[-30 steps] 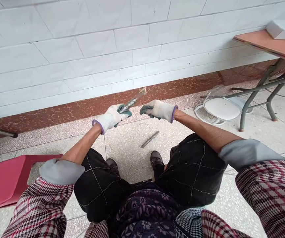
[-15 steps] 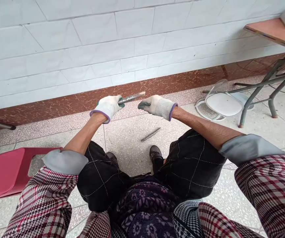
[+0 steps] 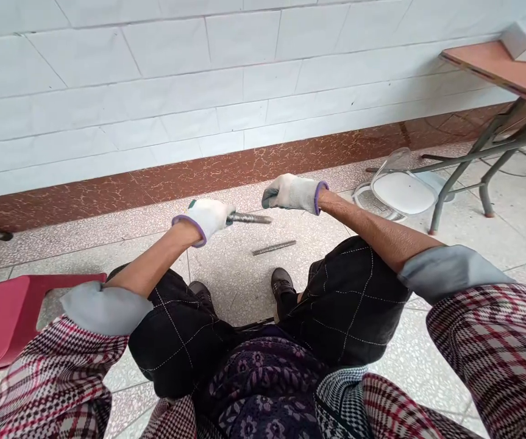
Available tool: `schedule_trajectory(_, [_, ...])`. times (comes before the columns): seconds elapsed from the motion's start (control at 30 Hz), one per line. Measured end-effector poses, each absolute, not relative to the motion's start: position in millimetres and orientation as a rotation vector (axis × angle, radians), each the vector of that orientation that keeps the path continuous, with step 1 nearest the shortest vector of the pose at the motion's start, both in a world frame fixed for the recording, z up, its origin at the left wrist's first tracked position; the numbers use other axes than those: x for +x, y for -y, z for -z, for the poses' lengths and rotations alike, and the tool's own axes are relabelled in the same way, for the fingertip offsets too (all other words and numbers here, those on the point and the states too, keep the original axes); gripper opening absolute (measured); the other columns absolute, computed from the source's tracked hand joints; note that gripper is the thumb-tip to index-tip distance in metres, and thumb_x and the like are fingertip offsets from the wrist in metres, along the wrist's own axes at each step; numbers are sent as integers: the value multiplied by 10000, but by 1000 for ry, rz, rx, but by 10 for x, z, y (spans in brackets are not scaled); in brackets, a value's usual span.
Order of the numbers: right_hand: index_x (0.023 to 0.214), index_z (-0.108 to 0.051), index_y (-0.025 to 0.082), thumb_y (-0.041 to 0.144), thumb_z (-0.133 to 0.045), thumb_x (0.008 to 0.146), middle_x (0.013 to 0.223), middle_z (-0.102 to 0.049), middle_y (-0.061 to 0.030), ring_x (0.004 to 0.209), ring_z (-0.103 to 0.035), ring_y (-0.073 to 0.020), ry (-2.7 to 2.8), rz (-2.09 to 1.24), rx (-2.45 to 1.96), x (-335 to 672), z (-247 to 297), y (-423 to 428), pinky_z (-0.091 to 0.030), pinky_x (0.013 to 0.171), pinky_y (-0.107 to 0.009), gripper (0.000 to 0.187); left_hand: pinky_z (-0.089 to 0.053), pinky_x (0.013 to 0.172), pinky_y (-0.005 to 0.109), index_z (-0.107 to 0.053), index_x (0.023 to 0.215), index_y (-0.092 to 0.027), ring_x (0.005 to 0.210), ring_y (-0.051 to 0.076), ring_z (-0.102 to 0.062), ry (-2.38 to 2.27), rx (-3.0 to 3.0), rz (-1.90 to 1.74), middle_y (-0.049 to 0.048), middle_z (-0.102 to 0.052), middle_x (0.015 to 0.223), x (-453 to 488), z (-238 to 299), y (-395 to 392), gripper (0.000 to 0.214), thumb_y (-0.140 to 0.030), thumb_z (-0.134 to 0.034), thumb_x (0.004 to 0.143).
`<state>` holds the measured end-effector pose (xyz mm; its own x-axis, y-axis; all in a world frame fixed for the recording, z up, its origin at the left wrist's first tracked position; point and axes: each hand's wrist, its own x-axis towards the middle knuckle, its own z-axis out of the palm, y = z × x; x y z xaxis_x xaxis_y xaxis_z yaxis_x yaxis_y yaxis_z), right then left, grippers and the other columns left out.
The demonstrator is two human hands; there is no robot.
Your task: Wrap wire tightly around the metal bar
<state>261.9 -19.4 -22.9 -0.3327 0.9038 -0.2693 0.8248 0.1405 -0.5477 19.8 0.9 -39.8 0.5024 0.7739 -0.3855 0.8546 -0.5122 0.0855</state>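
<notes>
I sit with both arms stretched out over my knees, wearing white gloves with green palms. My left hand (image 3: 208, 216) is closed round one end of a short grey ribbed metal rod (image 3: 250, 217), which points right and lies about level. My right hand (image 3: 290, 192) hovers just right of and above the rod's free end, fingers curled, apart from it; whether anything is in them is hidden. A second ribbed rod (image 3: 274, 247) lies on the floor tiles between my hands, in front of my shoes.
A red plastic stool (image 3: 2, 320) stands at my left. A clear overturned chair (image 3: 397, 189) lies by the wall at right, beside a folding table (image 3: 504, 67) with metal legs. White tiled wall with a brown skirting runs ahead.
My left hand has lowered, and the rod it holds has tipped from pointing up-right to lying level. The right hand has stayed nearly still, now clear of the rod's tip.
</notes>
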Motion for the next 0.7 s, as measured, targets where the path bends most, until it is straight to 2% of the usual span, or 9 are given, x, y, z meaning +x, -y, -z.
schedule_trajectory(0.07, [984, -832, 156, 226, -668, 852, 730, -692, -48, 596, -556, -142, 2264, -841, -1715, 2550, 224, 205, -413, 561, -313, 222, -456, 676, 352, -741, 1185, -224, 769, 277, -671, -1534, 2554, 468, 112, -695, 785, 184, 336, -170, 314, -314, -613, 912])
schedule_trajectory(0.17, [1064, -813, 140, 234, -597, 923, 719, -665, -48, 561, -540, -121, 2146, -833, -1668, 2448, 182, 259, -414, 534, -294, 274, -448, 670, 344, -720, 1217, -223, 793, 253, -648, -1696, 2471, 122, 99, -698, 868, 116, 194, -311, 378, -398, -641, 891])
schedule_trajectory(0.27, [1071, -800, 132, 174, -561, 921, 724, -654, -40, 516, -509, -98, 2050, -989, -1642, 2410, 148, 309, -409, 483, -271, 285, -436, 607, 311, -714, 1211, -182, 667, 166, -559, -1572, 2219, -229, 60, -651, 843, 68, 87, -225, 405, -380, -669, 860])
schedule_trajectory(0.33, [1068, -793, 131, 174, -568, 916, 711, -639, -32, 499, -490, -94, 1995, -1087, -1639, 2435, 143, 313, -397, 449, -261, 275, -428, 563, 297, -706, 1237, -163, 593, 126, -491, -1451, 2071, -295, 49, -625, 813, 60, 52, -83, 416, -348, -656, 868])
schedule_trajectory(0.4, [1047, -793, 132, 191, -601, 901, 683, -621, -23, 489, -474, -92, 1965, -1145, -1643, 2497, 150, 286, -385, 434, -255, 248, -428, 546, 301, -712, 1263, -176, 576, 122, -486, -1378, 2056, -229, 61, -638, 816, 60, 47, 63, 426, -342, -654, 876])
schedule_trajectory(0.5, [993, -807, 148, 207, -658, 852, 677, -635, -21, 495, -467, -96, 2039, -1141, -1685, 2607, 161, 217, -375, 444, -261, 213, -436, 560, 324, -763, 1223, -237, 625, 177, -571, -1328, 2194, 76, 70, -666, 782, 69, 120, 202, 411, -376, -713, 839])
schedule_trajectory(0.63, [914, -823, 159, 157, -676, 805, 766, -711, -42, 612, -554, -131, 2312, -911, -1766, 2621, 161, 185, -411, 550, -281, 183, -467, 658, 353, -815, 1050, -245, 789, 274, -661, -1360, 2284, 288, 79, -666, 729, 144, 344, 168, 322, -347, -798, 745])
schedule_trajectory(0.7, [931, -824, 147, 169, -663, 833, 785, -719, -52, 652, -572, -141, 2387, -800, -1768, 2553, 156, 218, -417, 597, -291, 189, -480, 731, 382, -807, 1043, -215, 874, 311, -670, -1416, 2356, 322, 112, -689, 790, 194, 412, 56, 286, -315, -760, 778])
